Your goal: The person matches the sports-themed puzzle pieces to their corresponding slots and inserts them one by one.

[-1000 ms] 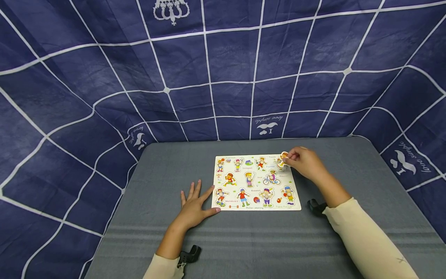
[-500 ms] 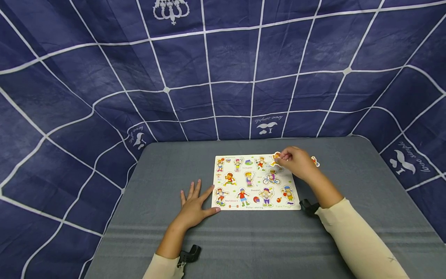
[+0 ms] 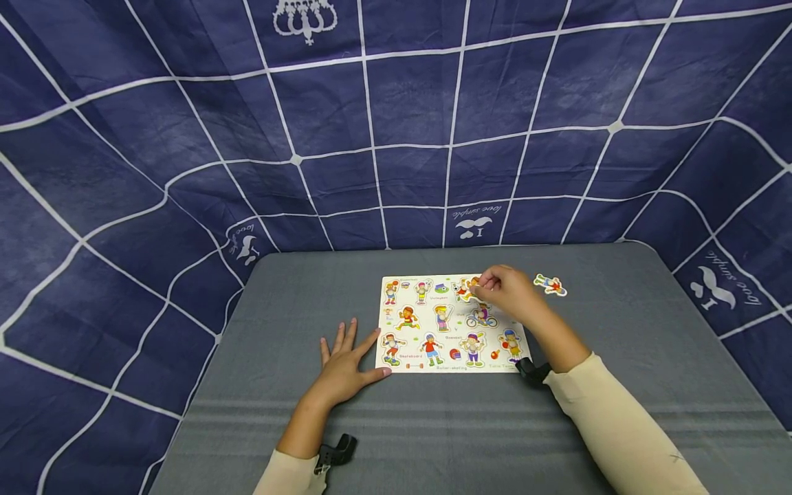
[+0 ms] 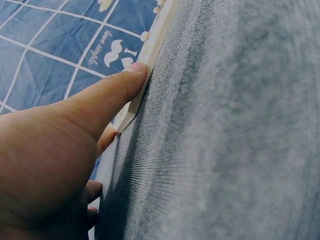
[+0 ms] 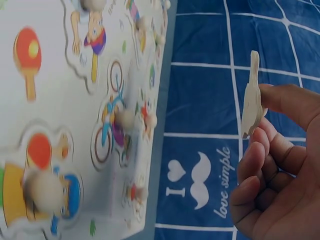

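Observation:
My right hand (image 3: 513, 294) pinches a small wooden puzzle piece (image 3: 475, 283) above the back right part of the white puzzle board (image 3: 421, 328). In the right wrist view the piece (image 5: 252, 100) is held by thumb and fingers, seen edge-on and clear of the board. The board carries several knobbed pieces showing children at sports, such as a cyclist piece (image 3: 482, 316). My left hand (image 3: 340, 373) lies spread on the table, its thumb against the board's front left corner. The left wrist view shows that thumb (image 4: 112, 95) touching the board's edge (image 4: 131, 111).
One loose puzzle piece (image 3: 550, 284) lies on the grey cloth-covered table (image 3: 445, 426), to the right of the board. Dark blue curtains (image 3: 408, 175) with white lines rise behind and at both sides. A black device (image 3: 337, 452) sits at my left wrist.
My right hand has moved left across the board's back edge, carrying the piece. The loose piece on the table has come out from behind that hand. The left hand has stayed still.

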Available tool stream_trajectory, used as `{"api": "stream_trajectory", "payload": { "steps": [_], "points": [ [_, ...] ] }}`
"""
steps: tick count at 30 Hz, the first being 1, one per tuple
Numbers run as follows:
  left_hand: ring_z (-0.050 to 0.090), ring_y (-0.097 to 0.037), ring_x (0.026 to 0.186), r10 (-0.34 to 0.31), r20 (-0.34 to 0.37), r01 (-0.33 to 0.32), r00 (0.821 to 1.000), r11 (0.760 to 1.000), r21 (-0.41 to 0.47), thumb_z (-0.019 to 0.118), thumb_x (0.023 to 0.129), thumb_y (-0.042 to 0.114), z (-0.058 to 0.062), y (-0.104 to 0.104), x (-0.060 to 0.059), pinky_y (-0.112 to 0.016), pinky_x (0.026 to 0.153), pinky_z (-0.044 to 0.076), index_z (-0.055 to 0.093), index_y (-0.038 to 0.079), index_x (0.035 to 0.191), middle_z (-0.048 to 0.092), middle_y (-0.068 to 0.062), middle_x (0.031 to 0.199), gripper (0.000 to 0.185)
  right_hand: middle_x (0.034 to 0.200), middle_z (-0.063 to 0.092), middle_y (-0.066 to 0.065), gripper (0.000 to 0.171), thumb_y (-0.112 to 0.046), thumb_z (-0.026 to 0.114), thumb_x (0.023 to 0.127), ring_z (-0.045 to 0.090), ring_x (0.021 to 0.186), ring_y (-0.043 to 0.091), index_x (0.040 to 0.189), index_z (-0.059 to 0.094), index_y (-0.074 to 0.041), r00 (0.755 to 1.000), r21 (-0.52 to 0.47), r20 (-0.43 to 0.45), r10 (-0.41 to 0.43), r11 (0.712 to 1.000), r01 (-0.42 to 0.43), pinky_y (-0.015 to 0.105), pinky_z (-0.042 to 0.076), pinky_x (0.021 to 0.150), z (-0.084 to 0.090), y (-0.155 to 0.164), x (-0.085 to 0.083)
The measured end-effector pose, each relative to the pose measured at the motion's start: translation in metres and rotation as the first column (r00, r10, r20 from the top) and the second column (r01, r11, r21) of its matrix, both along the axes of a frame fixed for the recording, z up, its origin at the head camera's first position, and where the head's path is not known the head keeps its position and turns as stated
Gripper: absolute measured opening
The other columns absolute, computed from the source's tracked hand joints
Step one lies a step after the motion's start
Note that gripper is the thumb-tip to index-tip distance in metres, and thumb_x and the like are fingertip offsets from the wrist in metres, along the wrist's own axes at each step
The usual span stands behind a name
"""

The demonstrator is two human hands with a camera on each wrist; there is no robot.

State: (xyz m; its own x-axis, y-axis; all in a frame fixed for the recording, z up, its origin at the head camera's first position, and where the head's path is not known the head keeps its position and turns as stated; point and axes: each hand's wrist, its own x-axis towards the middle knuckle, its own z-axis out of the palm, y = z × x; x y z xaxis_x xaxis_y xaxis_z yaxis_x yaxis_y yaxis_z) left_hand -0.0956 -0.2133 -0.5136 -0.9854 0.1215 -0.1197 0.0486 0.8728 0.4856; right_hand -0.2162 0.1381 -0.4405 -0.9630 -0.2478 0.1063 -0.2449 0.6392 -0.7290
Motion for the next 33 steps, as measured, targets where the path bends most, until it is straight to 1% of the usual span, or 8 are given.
{"api": "stream_trajectory", "payload": {
  "steps": [7, 9, 12, 14, 16, 19, 27, 33],
  "points": [
    [-0.002, -0.041, 0.158, 0.002, 0.001, -0.002, 1.0, 1.0, 0.001, 0.072, 0.08, 0.068, 0.0, 0.0, -0.001, -0.073, 0.118, -0.01, 0.041, 0.036, 0.155, 0.009, -0.016, 0.171, 0.087, 0.084, 0.062, 0.003, 0.016, -0.022, 0.077, 0.087, 0.054, 0.073, 0.013, 0.088, 0.069, -0.008, 1.0, 0.003, -0.012, 0.025, 1.0, -0.025, 0.021, 0.045, 0.065, -0.001, -0.015, 0.003],
    [-0.002, -0.041, 0.158, 0.0, 0.0, 0.0, 1.0, 1.0, 0.003, 0.072, 0.08, 0.068, -0.001, 0.0, -0.001, -0.074, 0.117, -0.01, 0.042, 0.036, 0.155, 0.009, -0.016, 0.171, 0.087, 0.084, 0.061, 0.004, 0.016, -0.021, 0.077, 0.088, 0.055, 0.07, 0.014, 0.088, 0.068, -0.008, 0.999, -0.014, 0.002, 0.033, 0.999, -0.033, 0.021, 0.047, 0.061, -0.001, -0.019, 0.004],
    [-0.001, -0.042, 0.158, -0.001, -0.003, 0.001, 1.0, 1.0, 0.008, 0.073, 0.08, 0.068, -0.001, 0.0, -0.001, -0.074, 0.117, -0.009, 0.042, 0.035, 0.155, 0.01, -0.017, 0.171, 0.087, 0.084, 0.06, 0.003, 0.016, -0.021, 0.077, 0.088, 0.054, 0.069, 0.014, 0.088, 0.068, -0.008, 0.999, -0.025, 0.018, 0.04, 0.999, -0.04, 0.022, 0.047, 0.061, -0.001, -0.025, 0.005],
    [-0.002, -0.042, 0.158, -0.003, -0.002, 0.003, 1.0, 1.0, 0.009, 0.072, 0.081, 0.068, 0.0, -0.001, -0.001, -0.074, 0.117, -0.009, 0.042, 0.035, 0.155, 0.009, -0.016, 0.171, 0.087, 0.084, 0.06, 0.003, 0.017, -0.022, 0.077, 0.088, 0.054, 0.07, 0.014, 0.088, 0.067, -0.008, 0.999, -0.026, 0.024, 0.048, 0.999, -0.048, 0.022, 0.046, 0.062, -0.002, -0.03, 0.005],
    [-0.002, -0.042, 0.158, -0.005, -0.003, 0.005, 1.0, 1.0, 0.011, 0.072, 0.081, 0.068, 0.0, -0.001, -0.001, -0.074, 0.117, -0.009, 0.042, 0.035, 0.155, 0.009, -0.016, 0.171, 0.087, 0.084, 0.06, 0.002, 0.017, -0.023, 0.077, 0.088, 0.052, 0.073, 0.013, 0.087, 0.067, -0.01, 0.999, -0.008, 0.019, 0.049, 0.999, -0.049, 0.022, 0.044, 0.066, -0.003, -0.034, 0.005],
    [-0.002, -0.042, 0.158, -0.006, -0.005, 0.006, 1.0, 1.0, 0.012, 0.072, 0.081, 0.067, 0.001, -0.001, 0.0, -0.074, 0.117, -0.009, 0.042, 0.035, 0.155, 0.009, -0.016, 0.171, 0.086, 0.084, 0.059, 0.002, 0.018, -0.025, 0.078, 0.087, 0.052, 0.074, 0.014, 0.087, 0.067, -0.011, 0.998, 0.009, 0.022, 0.051, 0.999, -0.051, 0.024, 0.044, 0.068, -0.005, -0.042, 0.005],
    [-0.002, -0.042, 0.158, -0.001, -0.001, 0.001, 1.0, 1.0, 0.011, 0.072, 0.081, 0.068, -0.001, -0.001, 0.0, -0.074, 0.117, -0.009, 0.042, 0.035, 0.155, 0.008, -0.016, 0.171, 0.087, 0.083, 0.06, 0.001, 0.017, -0.026, 0.077, 0.087, 0.053, 0.072, 0.013, 0.087, 0.067, -0.012, 0.997, 0.009, 0.033, 0.072, 0.997, -0.072, 0.026, 0.045, 0.067, -0.008, -0.06, 0.007],
    [-0.002, -0.042, 0.158, -0.003, 0.004, 0.003, 1.0, 1.0, 0.011, 0.072, 0.081, 0.067, 0.0, -0.001, -0.001, -0.074, 0.117, -0.01, 0.041, 0.035, 0.155, 0.008, -0.016, 0.171, 0.087, 0.084, 0.06, 0.001, 0.019, -0.028, 0.077, 0.088, 0.054, 0.074, 0.013, 0.087, 0.067, -0.013, 0.994, -0.003, 0.056, 0.095, 0.995, -0.095, 0.027, 0.046, 0.069, -0.012, -0.07, 0.007]
  ]
}}
